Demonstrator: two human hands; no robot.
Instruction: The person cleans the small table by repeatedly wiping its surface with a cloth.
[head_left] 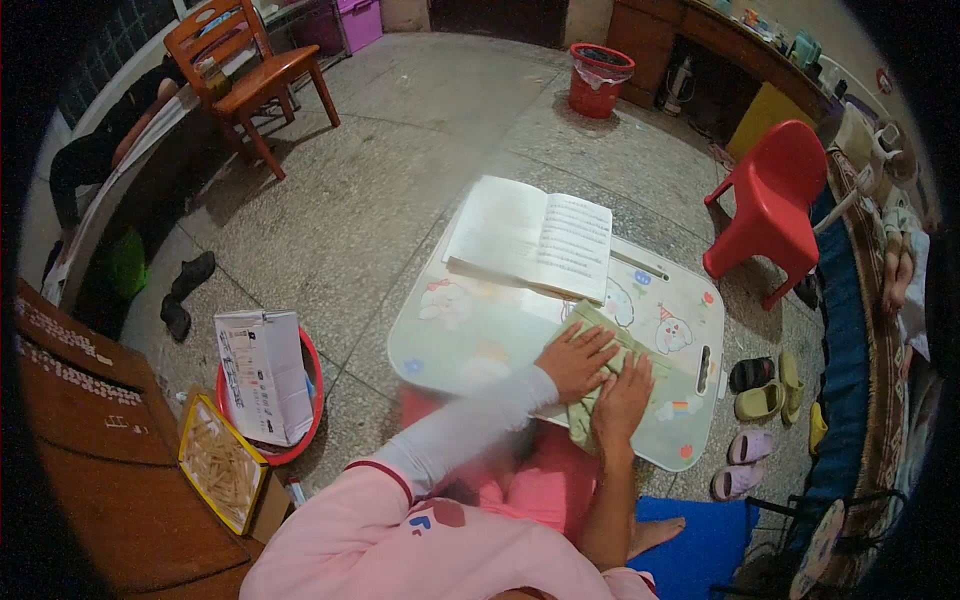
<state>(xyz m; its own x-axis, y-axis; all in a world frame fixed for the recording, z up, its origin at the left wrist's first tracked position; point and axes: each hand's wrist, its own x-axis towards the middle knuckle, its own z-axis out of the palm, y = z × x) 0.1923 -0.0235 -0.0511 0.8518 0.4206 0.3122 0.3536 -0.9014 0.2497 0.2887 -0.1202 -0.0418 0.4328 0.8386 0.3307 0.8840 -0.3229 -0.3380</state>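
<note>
A light green cloth (592, 318), folded into a flat strip, lies on a small low table (480, 350) with a cartoon-printed top. My left hand (578, 364) rests on it palm down with the fingers stretched out, a pale sleeve over that forearm. Close beside it, my right hand (622, 398) presses the cloth too, fingers extended and its forearm bare. Both hands partly cover the cloth, and its near end hangs by the table's front edge. Beyond them an open book (530, 238) with printed pages lies at the table's far side.
At left, a red basket (313, 400) holds a white carton (265, 375), beside a yellow-rimmed box (222, 465). A red plastic chair (775, 205) and several slippers (760, 402) are at right. Further off stand a wooden chair (245, 85) and a red bin (597, 85). Other people's limbs show at both sides.
</note>
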